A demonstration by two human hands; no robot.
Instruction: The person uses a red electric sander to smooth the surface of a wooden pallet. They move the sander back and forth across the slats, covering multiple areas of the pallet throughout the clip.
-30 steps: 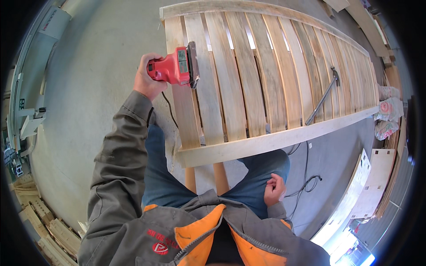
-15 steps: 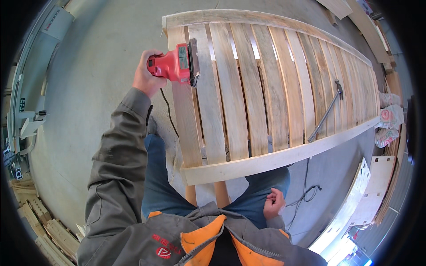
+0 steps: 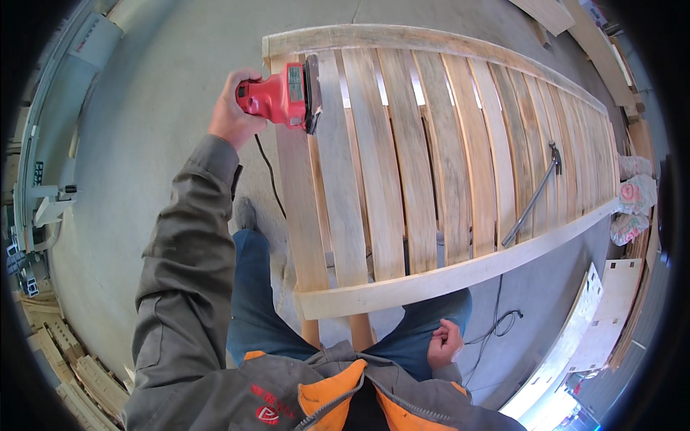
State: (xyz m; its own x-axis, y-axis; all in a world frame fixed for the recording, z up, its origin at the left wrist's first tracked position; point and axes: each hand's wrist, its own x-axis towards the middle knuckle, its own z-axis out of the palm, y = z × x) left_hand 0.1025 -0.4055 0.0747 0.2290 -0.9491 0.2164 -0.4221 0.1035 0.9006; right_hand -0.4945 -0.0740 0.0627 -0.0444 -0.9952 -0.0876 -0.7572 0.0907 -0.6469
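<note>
My left hand is wrapped round the body of a red electric sander. The sander is turned on its side, its dark pad facing right, over the far left end of a slatted wooden frame. Whether the pad touches the wood cannot be told. A dark cord hangs below the hand. My right hand rests near my right thigh with its fingers curled in and nothing visible in them. Toward the right of the frame, a claw hammer lies across the slats.
Grey concrete floor surrounds the frame. A black cable lies coiled right of my leg. Boards with square holes lean at the lower right, near several sacks. Wood offcuts are piled at the lower left.
My left hand has carried the sander a little farther away, closer to the frame's far rail. The frame and hammer sit slightly lower in the picture. My right hand stays by the thigh.
</note>
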